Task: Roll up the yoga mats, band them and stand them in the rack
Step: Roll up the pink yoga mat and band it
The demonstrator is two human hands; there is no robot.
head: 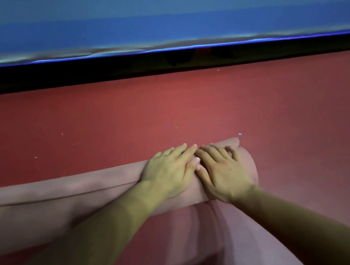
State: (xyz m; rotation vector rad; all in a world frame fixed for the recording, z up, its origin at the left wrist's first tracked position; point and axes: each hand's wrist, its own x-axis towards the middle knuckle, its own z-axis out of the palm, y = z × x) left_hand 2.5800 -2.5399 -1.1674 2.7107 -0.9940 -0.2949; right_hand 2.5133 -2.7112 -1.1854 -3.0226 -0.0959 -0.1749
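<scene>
Yoga mat (56, 188) on the red floor (167, 111), long axis lying left to right, left hand (169, 171) and right hand (224, 174) pressing flat and unclenched, side by side atop its right end.

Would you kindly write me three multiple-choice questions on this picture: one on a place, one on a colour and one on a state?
1. Where on the rolled mat do the left hand and the right hand rest?
A. Near its right end
B. Near its left end
C. At its middle

2. What colour is the floor beyond the mat?
A. Green
B. Red
C. White

3. How do the hands lie on the roll?
A. Clenched in fists
B. Flat, fingers fairly straight
C. Lifted clear of it

Answers:
1 A: the roll's open end shows just right of the right hand.
2 B: the surface ahead is red.
3 B: both palms press down on the roll.
</scene>
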